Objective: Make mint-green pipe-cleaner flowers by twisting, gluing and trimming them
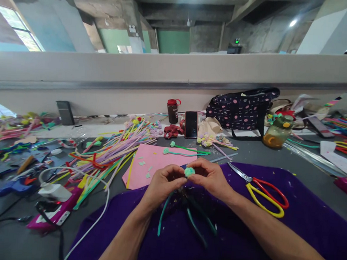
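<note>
Between my two hands is a small mint-green fuzzy flower [189, 171], pinched from both sides. My left hand [167, 180] holds its left side with thumb and forefinger, and a teal stem [164, 214] hangs down below that hand. On the flower's right side, the thumb and fingers of my right hand [211, 177] are closed. Dark green-handled pliers [196, 222] lie on the purple cloth [227, 244] beneath my hands. To the right, scissors [268, 194] with red and yellow handles rest on the cloth with their blades pointing back left.
Pink paper [147, 164] with green scraps lies behind my left hand. Fuzzy stems [125, 142] pile up at left, near a magenta power strip [63, 213]. A phone [191, 125], a red-lidded bottle [172, 112], a dark bag [240, 113] and a jug [277, 133] stand behind.
</note>
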{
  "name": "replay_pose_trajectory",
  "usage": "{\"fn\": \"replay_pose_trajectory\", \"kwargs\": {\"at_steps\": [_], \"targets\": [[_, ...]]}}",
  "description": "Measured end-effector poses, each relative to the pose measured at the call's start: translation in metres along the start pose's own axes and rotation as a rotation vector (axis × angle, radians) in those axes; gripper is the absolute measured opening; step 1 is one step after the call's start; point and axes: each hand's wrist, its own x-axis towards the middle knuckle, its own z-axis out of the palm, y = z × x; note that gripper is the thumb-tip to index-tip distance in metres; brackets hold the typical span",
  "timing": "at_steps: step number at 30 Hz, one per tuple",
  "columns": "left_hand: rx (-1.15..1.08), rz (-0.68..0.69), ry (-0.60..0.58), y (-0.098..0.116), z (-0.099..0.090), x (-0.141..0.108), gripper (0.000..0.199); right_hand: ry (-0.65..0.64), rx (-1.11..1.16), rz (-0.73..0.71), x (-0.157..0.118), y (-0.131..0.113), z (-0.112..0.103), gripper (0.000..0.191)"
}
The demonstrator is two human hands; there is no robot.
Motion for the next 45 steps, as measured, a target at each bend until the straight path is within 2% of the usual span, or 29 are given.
{"fn": "replay_pose_trajectory", "kwargs": {"at_steps": [5, 12, 16, 22, 30, 32, 36, 40, 45], "targets": [[0.055, 0.003, -0.012, 0.002, 0.001, 0.0, 0.015, -0.027, -0.038, -0.015, 0.0, 0.003, -0.001, 0.019], [-0.052, -0.048, -0.022, 0.007, -0.005, -0.003, 0.016, -0.146, 0.337, 0.138, 0.002, 0.006, 0.0, 0.043], [-0.139, -0.081, -0.056, 0.006, -0.005, -0.004, 0.02, -0.129, 0.373, 0.151, 0.002, 0.004, 0.0, 0.042], [-0.125, -0.211, -0.148, 0.005, -0.005, -0.004, 0.027, -0.135, 0.39, 0.133, -0.001, 0.002, 0.003, 0.039], [-0.179, -0.328, -0.24, 0.003, -0.007, -0.001, 0.032, -0.062, 0.305, 0.173, 0.0, -0.002, 0.008, 0.027], [-0.169, -0.292, -0.213, 0.004, -0.006, -0.003, 0.03, -0.042, 0.31, 0.168, 0.001, -0.003, 0.008, 0.024], [-0.119, -0.21, -0.078, 0.009, -0.001, -0.006, 0.021, -0.021, 0.293, 0.165, 0.001, -0.006, 0.007, 0.022], [-0.071, -0.208, -0.051, 0.012, 0.004, -0.008, 0.02, -0.041, 0.247, 0.169, 0.0, -0.009, 0.008, 0.023], [-0.189, -0.169, 0.002, 0.012, -0.008, -0.003, 0.02, -0.1, 0.162, 0.188, -0.002, -0.01, 0.001, 0.032]]}}
